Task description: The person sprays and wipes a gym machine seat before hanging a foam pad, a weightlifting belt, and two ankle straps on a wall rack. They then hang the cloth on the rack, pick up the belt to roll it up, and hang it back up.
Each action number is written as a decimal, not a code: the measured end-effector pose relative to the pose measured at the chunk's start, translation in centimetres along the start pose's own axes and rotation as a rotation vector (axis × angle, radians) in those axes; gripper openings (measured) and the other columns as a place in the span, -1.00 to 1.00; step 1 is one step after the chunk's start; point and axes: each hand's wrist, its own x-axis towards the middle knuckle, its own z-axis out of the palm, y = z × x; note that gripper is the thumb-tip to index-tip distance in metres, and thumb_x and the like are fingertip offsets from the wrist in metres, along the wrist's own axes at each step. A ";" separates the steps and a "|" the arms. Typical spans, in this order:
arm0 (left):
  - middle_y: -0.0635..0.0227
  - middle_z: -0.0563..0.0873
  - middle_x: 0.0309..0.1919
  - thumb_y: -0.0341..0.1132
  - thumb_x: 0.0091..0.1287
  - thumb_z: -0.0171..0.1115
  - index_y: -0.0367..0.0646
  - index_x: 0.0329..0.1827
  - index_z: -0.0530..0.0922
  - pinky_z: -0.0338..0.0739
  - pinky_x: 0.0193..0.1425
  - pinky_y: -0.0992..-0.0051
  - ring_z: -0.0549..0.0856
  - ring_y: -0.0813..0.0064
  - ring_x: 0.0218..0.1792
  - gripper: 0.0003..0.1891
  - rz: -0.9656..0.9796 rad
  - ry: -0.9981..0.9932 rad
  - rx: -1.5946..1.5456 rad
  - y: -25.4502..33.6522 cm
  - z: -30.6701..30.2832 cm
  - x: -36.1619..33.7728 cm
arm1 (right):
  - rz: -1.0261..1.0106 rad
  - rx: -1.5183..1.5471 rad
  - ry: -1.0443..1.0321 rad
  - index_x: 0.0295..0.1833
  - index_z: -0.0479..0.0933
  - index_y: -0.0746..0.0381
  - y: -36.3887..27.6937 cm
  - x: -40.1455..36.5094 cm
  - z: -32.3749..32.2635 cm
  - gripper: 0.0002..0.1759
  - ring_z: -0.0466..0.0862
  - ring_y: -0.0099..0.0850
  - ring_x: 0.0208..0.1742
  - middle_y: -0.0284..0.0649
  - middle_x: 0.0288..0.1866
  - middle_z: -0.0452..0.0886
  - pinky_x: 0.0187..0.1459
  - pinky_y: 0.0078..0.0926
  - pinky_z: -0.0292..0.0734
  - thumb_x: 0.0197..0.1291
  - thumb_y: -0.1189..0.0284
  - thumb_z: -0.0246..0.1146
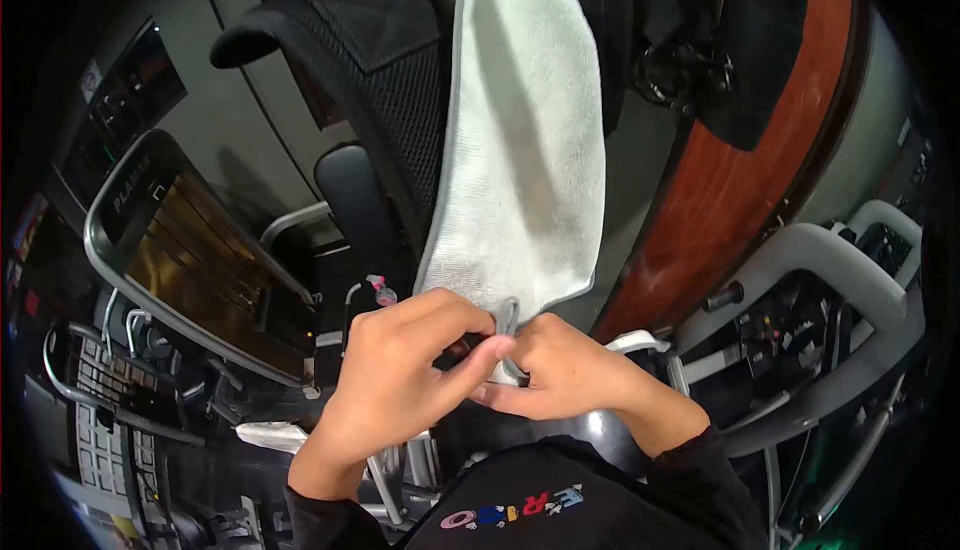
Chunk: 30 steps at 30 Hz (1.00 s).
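Observation:
A white towel [530, 130] with a grey stitched edge hangs in front of me, its top reaching the upper edge of the view. Its lower end is bunched together between my hands. My left hand [405, 375] pinches the gathered grey edge between thumb and bent fingers. My right hand [570, 370] is closed round the same bunched end, just right of the left one. The fingertips of both hands nearly meet, and folds of cloth partly hide them. Right behind the towel is a black mesh-padded item [390, 100].
A weight machine [190, 260] with a grey frame stands at the left, near a black pad [350, 185]. To the right are a red-brown wooden panel [745, 150], dark hanging items [750, 50] and a grey curved machine frame [830, 270]. Another white cloth [272, 436] lies low left.

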 end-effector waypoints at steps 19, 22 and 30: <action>0.21 0.65 -0.50 -0.22 0.42 0.26 -0.28 -0.20 0.68 0.43 -0.33 0.42 0.57 0.35 -0.49 -0.75 0.198 0.450 0.587 5.0 -6.0 15.7 | -0.388 -0.372 0.738 -0.27 0.59 0.32 -5.6 8.5 -16.7 -0.75 0.63 -0.14 -0.45 -0.05 -0.42 0.65 -0.38 -0.29 0.49 0.34 0.33 0.26; 0.10 0.73 -0.40 -0.16 0.43 0.20 -0.22 -0.16 0.71 0.53 -0.21 0.27 0.67 0.11 -0.37 -0.71 0.133 0.476 0.716 4.1 -7.3 18.8 | -0.405 -0.604 0.836 -0.30 0.63 0.25 -5.7 11.4 -18.9 -0.74 0.70 -0.07 -0.24 -0.07 -0.35 0.68 -0.22 -0.12 0.48 0.33 0.29 0.22; 0.04 0.78 -0.20 -0.13 0.42 0.12 -0.14 -0.09 0.74 0.60 0.07 0.09 0.74 -0.04 -0.07 -0.69 -0.085 0.370 0.960 2.9 -8.8 23.6 | -0.260 -1.294 0.971 -0.33 0.67 0.11 -6.2 15.1 -20.5 -0.75 0.71 -0.22 -0.22 -0.28 -0.32 0.65 -0.11 -0.04 0.31 0.32 0.27 0.16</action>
